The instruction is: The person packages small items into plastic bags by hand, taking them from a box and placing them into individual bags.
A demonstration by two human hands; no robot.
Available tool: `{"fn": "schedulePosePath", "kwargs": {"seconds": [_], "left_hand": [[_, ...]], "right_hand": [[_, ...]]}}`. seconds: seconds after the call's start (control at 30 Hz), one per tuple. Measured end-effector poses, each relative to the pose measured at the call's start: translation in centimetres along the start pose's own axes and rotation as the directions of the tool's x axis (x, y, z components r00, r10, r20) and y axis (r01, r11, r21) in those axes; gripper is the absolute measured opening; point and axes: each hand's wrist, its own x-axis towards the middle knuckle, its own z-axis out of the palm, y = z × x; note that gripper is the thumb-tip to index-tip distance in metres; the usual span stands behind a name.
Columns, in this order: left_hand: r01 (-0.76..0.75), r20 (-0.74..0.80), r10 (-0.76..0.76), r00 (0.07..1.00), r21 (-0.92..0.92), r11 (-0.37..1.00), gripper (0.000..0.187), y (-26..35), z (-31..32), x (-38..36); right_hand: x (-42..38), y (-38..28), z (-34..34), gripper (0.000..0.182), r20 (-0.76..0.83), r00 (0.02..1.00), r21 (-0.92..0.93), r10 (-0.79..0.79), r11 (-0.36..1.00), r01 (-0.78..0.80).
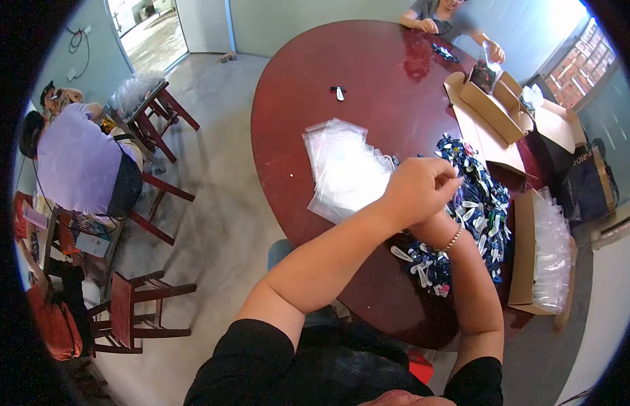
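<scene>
My left hand (423, 188) reaches across above my right wrist, its fingers curled together near the pile of hair clips (477, 203). Whether anything is between those fingertips is too small to tell. Beneath it, my right hand (433, 229) wears a beaded bracelet at the wrist; its fingers are hidden behind the left hand. The dark and silvery snap clips spread over the table to the right and below both hands. Left of the hands lies a stack of clear plastic bags (349, 166). One separate hair clip (339, 94) sits farther up the table.
The round dark-red table (288, 88) carries an open cardboard box (487, 111) at the far right and a box of clear bags (550, 257) at the near right. A co-worker (443, 17) sits opposite, holding a bag. Other people sit left, near wooden stools (132, 308).
</scene>
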Motion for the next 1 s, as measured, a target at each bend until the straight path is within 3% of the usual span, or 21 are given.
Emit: {"fn": "schedulePosePath", "kwargs": {"seconds": [0.03, 0.07, 0.1, 0.13, 0.17, 0.2, 0.23, 0.3, 0.37, 0.43, 0.53, 0.63, 0.7, 0.77, 0.83, 0.87, 1.0], "left_hand": [[0.041, 0.071, -0.045, 0.996, 0.062, 0.997, 0.022, -0.5, -0.1, 0.1], [0.041, 0.077, -0.046, 0.996, 0.063, 0.997, 0.022, -1.3, 0.0, 0.2], [0.116, 0.177, -0.127, 0.976, 0.071, 0.991, 0.026, -2.2, 0.2, 0.3], [0.188, 0.275, -0.205, 0.939, 0.088, 0.978, 0.030, -3.1, 0.4, 0.4], [0.274, 0.352, -0.281, 0.893, 0.071, 0.959, 0.040, -2.8, 0.0, 0.7], [0.429, 0.358, -0.382, 0.852, -0.060, 0.901, 0.046, -3.5, 0.2, 0.8], [0.566, 0.378, -0.474, 0.796, -0.185, 0.803, 0.052, -4.5, 0.5, 0.8], [0.609, 0.451, -0.502, 0.738, -0.125, 0.783, 0.060, -5.3, 0.1, 1.2], [0.695, 0.478, -0.596, 0.645, -0.043, 0.717, 0.060, -5.2, 0.0, 1.1], [0.730, 0.536, -0.616, 0.578, -0.002, 0.683, 0.059, -3.6, 0.1, 1.0], [0.678, 0.612, -0.517, 0.598, -0.043, 0.734, 0.056, -4.2, 0.7, 0.4], [0.651, 0.697, -0.382, 0.607, -0.159, 0.743, 0.055, -4.0, 0.4, 0.2], [0.656, 0.702, -0.400, 0.589, -0.126, 0.744, 0.054, -3.4, 0.0, 0.1], [0.610, 0.779, -0.278, 0.561, -0.162, 0.776, 0.049, -2.7, -0.1, 0.2], [0.595, 0.786, -0.337, 0.518, -0.048, 0.803, 0.048, -1.2, 0.2, 0.3], [0.570, 0.780, -0.389, 0.490, 0.051, 0.820, 0.046, -0.6, 0.4, 0.4], [0.678, 0.709, -0.492, 0.505, 0.027, 0.735, 0.051, -2.6, 0.5, 0.2]], "right_hand": [[-0.5, 0.3, -0.8, 0.035, -0.003, 1.000, 0.002, 0.004, 1.000, -0.004], [-1.1, 0.5, -1.5, 0.039, 0.082, 0.988, 0.162, 0.133, 0.976, -0.145], [-1.4, 0.4, -2.3, 0.043, 0.182, 0.953, 0.304, 0.243, 0.908, -0.289], [-1.2, 0.1, -3.3, 0.027, 0.207, 0.941, 0.266, 0.267, 0.910, -0.316], [-1.4, 0.1, -4.0, 0.018, 0.187, 0.935, 0.220, 0.301, 0.915, -0.339], [-1.8, 0.2, -4.5, 0.009, 0.165, 0.927, 0.173, 0.336, 0.916, -0.363], [-2.0, 0.4, -4.7, 0.005, -0.024, 0.957, 0.244, 0.289, 0.930, -0.275], [-3.0, 1.0, -5.5, 0.005, -0.149, 0.916, 0.292, 0.372, 0.902, -0.319], [-3.6, 1.4, -6.8, 0.008, -0.177, 0.875, 0.359, 0.451, 0.857, -0.369], [-4.5, 2.2, -7.7, 0.008, -0.204, 0.884, 0.407, 0.421, 0.858, -0.315], [-4.8, 2.7, -8.3, 0.005, -0.264, 0.886, 0.366, 0.381, 0.889, -0.273], [-4.9, 2.9, -8.6, 0.009, -0.147, 0.911, 0.356, 0.384, 0.880, -0.314], [-5.1, 3.0, -8.5, 0.012, -0.121, 0.920, 0.382, 0.374, 0.873, -0.304], [-5.1, 2.8, -8.7, 0.015, -0.112, 0.912, 0.408, 0.394, 0.856, -0.319], [-5.0, 2.6, -8.9, 0.016, -0.135, 0.930, 0.340, 0.343, 0.897, -0.281], [-5.0, 2.4, -9.0, 0.018, -0.128, 0.917, 0.420, 0.379, 0.858, -0.296], [-4.8, 2.5, -9.0, 0.025, -0.289, 0.869, 0.367, 0.402, 0.885, -0.288]]}}
